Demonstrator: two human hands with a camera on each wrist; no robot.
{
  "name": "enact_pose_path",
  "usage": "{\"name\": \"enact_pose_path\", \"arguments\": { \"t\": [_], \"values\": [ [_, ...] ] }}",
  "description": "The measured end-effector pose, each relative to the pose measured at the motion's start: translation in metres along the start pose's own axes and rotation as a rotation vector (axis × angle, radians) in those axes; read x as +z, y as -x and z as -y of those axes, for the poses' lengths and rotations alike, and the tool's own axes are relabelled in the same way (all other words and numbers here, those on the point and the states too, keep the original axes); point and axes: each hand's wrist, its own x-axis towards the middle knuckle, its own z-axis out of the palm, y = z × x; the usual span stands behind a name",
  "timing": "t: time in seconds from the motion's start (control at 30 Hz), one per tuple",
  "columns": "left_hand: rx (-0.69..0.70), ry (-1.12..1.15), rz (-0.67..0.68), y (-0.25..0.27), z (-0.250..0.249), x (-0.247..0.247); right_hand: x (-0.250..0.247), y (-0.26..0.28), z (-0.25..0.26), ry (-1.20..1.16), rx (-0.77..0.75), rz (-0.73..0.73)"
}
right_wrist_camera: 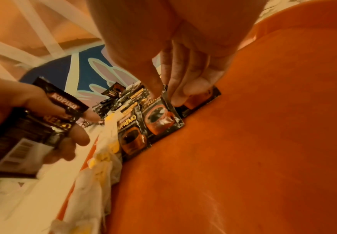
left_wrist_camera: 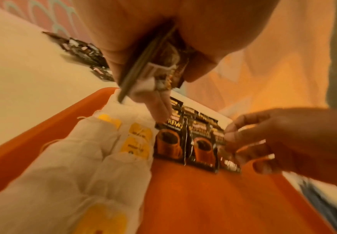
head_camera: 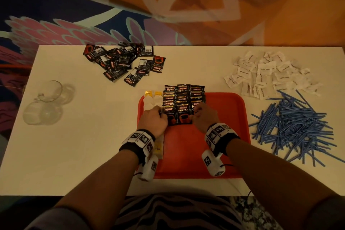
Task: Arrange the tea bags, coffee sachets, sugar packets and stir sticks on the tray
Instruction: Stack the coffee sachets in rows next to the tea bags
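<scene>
A red tray lies in front of me. White tea bags with yellow tags line its left side. Beside them, black coffee sachets overlap in three columns. My left hand grips a small stack of coffee sachets at the foot of the left column. My right hand pinches the front sachet of the right column, which lies on the tray. More coffee sachets are heaped at the far left. White sugar packets and blue stir sticks lie right of the tray.
Two clear glass cups lie on the white table at the left. A yellow-tagged tea bag sits under my left wrist at the tray's left edge. The tray's right half is bare. A patterned rug lies beyond the table's far edge.
</scene>
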Motion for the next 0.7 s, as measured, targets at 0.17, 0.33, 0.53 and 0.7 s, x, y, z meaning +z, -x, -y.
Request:
{"name": "enact_pose_path", "arguments": {
  "t": [0.17, 0.33, 0.53, 0.7],
  "values": [
    [-0.074, 0.354, 0.023, -0.007, -0.001, -0.009, -0.008, 0.018, 0.030, -0.076, -0.161, 0.107],
    [-0.121, 0.775, -0.031, -0.003, -0.005, -0.016, -0.007, 0.035, 0.055, -0.226, -0.227, 0.252],
    [-0.140, 0.776, -0.203, 0.004, -0.015, -0.020, -0.013, 0.044, 0.063, -0.208, -0.215, 0.061],
    [-0.065, 0.766, -0.201, 0.022, -0.028, -0.020, -0.006, 0.061, 0.065, -0.120, -0.406, -0.080]
  ]
}}
